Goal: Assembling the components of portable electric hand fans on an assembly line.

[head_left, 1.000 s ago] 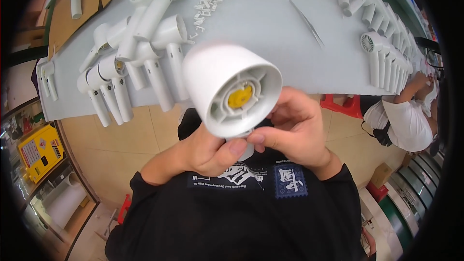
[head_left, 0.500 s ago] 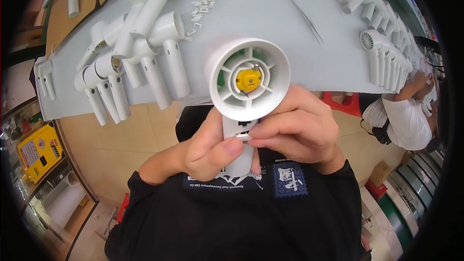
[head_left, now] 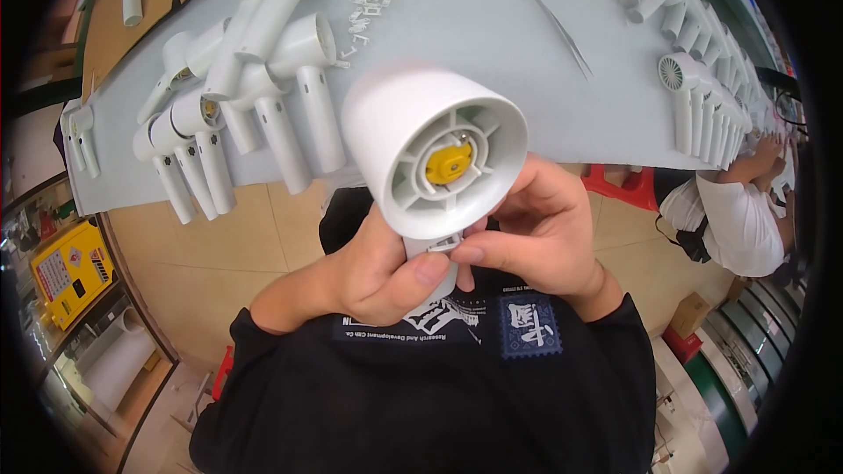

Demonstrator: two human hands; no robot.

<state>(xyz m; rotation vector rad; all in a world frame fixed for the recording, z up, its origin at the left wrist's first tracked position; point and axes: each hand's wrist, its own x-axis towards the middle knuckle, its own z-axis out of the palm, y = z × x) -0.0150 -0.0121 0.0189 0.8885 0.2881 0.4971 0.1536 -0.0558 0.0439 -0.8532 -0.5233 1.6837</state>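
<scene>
In front of my chest is a white handheld fan (head_left: 378, 140), shaped like a small hair dryer, with its wide round mouth turned up toward me. Inside that mouth a yellow motor part (head_left: 448, 163) sits in a spoked ring. My left hand (head_left: 378, 272) is closed around the handle, its thumb resting beside a slot. At that slot lies a small white plastic piece (head_left: 445, 244), tilted against the handle. My right hand (head_left: 544, 228) pinches the piece's end between thumb and fingers; some of those fingers are hidden behind the fan.
Several white fan bodies (head_left: 290, 140) lie at the table's left, and more fans (head_left: 711, 110) line the right. Small white plastic pieces (head_left: 378, 0) form a pile at the back. Tweezers (head_left: 562, 33) lie right of them. A co-worker (head_left: 738, 211) sits at the far right.
The fan has tilted, so more of its outer left side shows and its mouth faces lower right. My right fingers have shifted slightly at the small white piece.
</scene>
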